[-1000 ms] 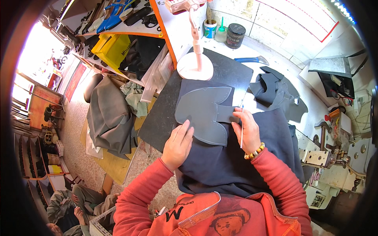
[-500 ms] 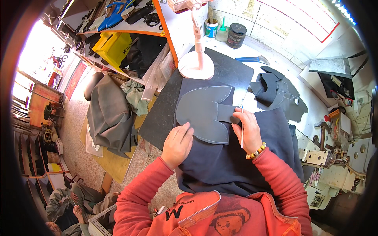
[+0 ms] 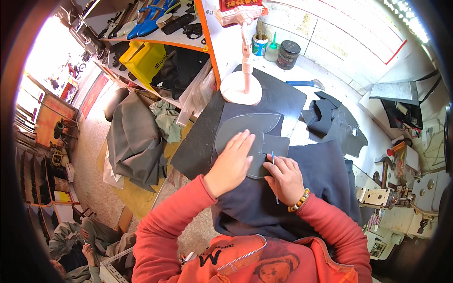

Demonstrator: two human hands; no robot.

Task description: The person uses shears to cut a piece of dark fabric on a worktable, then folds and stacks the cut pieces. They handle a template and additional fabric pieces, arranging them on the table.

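Observation:
My left hand (image 3: 235, 158) lies with its fingers stretched flat on a dark grey, curved-edged pattern piece (image 3: 243, 123) with a pale outline. Between the fingers of my right hand (image 3: 286, 181) is a thin pen (image 3: 272, 158), blue near its upper end, its white shaft partly hidden. That hand rests at the pattern piece's near right edge. Beside it a small grey rectangular piece (image 3: 277, 144) sits against the pattern's notch. All of this lies on dark navy cloth (image 3: 311, 198), which drapes toward me over a black mat (image 3: 196, 153).
A white-based stand (image 3: 241, 89) rises behind the cloth. Farther right lie a blue-handled knife (image 3: 304, 83) and black cut pieces (image 3: 330, 120). Jars (image 3: 288, 54) line the wall; a sewing machine (image 3: 415, 203) stands at right. Another person (image 3: 89, 245) sits at lower left.
My left hand has slid right and farther onto the pattern piece. My right hand, still with the pen, has moved nearer and left, off the rectangular piece. The whole view has shifted slightly.

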